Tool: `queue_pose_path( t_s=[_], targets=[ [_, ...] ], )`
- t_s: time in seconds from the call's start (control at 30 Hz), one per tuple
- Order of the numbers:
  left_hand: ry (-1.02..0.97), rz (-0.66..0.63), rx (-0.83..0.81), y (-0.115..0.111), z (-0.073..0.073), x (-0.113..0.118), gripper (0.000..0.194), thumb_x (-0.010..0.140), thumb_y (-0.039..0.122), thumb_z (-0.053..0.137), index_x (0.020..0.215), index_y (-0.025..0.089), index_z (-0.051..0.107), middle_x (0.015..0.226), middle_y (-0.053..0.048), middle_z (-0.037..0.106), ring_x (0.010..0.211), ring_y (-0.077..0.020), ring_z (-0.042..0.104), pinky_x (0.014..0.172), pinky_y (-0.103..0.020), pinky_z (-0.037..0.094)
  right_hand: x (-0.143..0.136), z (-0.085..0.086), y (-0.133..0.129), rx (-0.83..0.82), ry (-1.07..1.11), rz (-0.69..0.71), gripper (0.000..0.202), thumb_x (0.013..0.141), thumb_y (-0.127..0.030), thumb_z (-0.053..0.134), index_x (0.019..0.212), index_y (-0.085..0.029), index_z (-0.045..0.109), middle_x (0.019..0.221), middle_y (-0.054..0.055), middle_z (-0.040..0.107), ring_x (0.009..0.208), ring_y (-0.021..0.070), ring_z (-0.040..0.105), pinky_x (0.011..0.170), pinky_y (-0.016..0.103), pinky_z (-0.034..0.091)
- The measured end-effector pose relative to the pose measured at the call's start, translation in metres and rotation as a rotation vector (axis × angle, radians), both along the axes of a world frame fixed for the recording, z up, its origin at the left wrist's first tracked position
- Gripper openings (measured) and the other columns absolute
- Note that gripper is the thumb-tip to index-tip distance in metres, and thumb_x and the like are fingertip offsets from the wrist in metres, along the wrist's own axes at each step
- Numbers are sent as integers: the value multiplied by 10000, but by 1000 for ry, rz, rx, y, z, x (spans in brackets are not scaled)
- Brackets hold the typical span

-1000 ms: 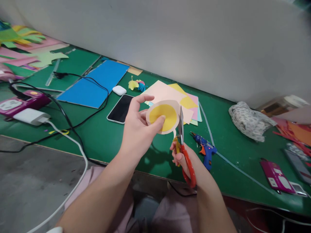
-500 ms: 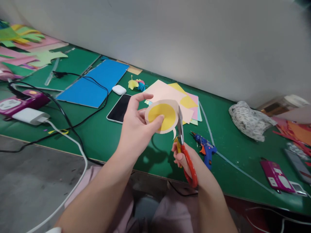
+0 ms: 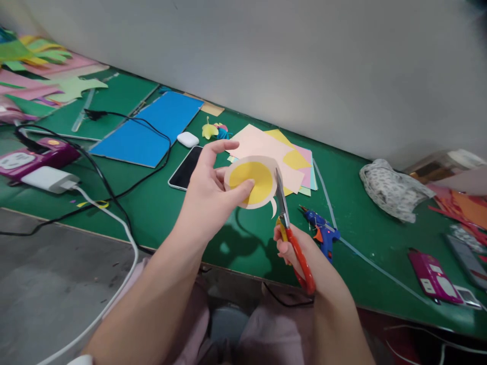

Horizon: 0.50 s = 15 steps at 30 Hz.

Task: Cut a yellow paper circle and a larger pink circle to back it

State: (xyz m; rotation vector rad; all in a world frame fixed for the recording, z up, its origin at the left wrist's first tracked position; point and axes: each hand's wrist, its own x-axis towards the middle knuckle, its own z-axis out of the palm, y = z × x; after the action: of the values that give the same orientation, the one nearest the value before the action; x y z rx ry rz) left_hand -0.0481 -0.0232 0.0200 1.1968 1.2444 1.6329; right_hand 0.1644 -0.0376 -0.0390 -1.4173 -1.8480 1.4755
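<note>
My left hand point(image 3: 213, 192) pinches a yellow paper circle point(image 3: 261, 177) together with pale pink paper point(image 3: 254, 204) behind it, thumb on top and index finger raised. The pink paper shows as a border round the yellow, and a thin curled strip point(image 3: 274, 207) hangs from its lower right edge. In my right hand point(image 3: 294, 246) are scissors point(image 3: 300, 256) with one red and one yellow handle. Their blades point up at the right edge of the pink paper. Both hands are above the green table.
Coloured paper sheets point(image 3: 262, 144) lie behind my hands, near a phone point(image 3: 185, 170) and a white earbud case point(image 3: 187, 139). A blue glue gun point(image 3: 321, 230) lies right of the scissors. Cables cross the left side by a purple power strip point(image 3: 57, 157); a patterned cloth point(image 3: 391, 187) sits far right.
The scissors have shifted slightly right and down, tilting a little more. The paper in my left hand has moved slightly left, and its curled strip still hangs.
</note>
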Motion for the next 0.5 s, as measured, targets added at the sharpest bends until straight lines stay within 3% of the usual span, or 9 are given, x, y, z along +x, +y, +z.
queue_pose_path(
  t_s=[0.3,0.5],
  targets=[
    [59,-23,-32,0,-1,-5,547,705,159,675,1194,233,443,637,68,568,510,-103,577,466,-200,487,-1,10,1,-37,-47,6,333,835,-541,581,816,-219,498,697,-28,514,603,129,423,533,232,330],
    [33,-36,-49,0,0,-6,560,693,156,687,1193,236,446,638,70,583,502,-101,581,464,-198,486,-1,8,2,-48,-102,-32,317,783,-497,647,786,-226,481,639,-39,504,558,125,404,488,225,305]
  ],
)
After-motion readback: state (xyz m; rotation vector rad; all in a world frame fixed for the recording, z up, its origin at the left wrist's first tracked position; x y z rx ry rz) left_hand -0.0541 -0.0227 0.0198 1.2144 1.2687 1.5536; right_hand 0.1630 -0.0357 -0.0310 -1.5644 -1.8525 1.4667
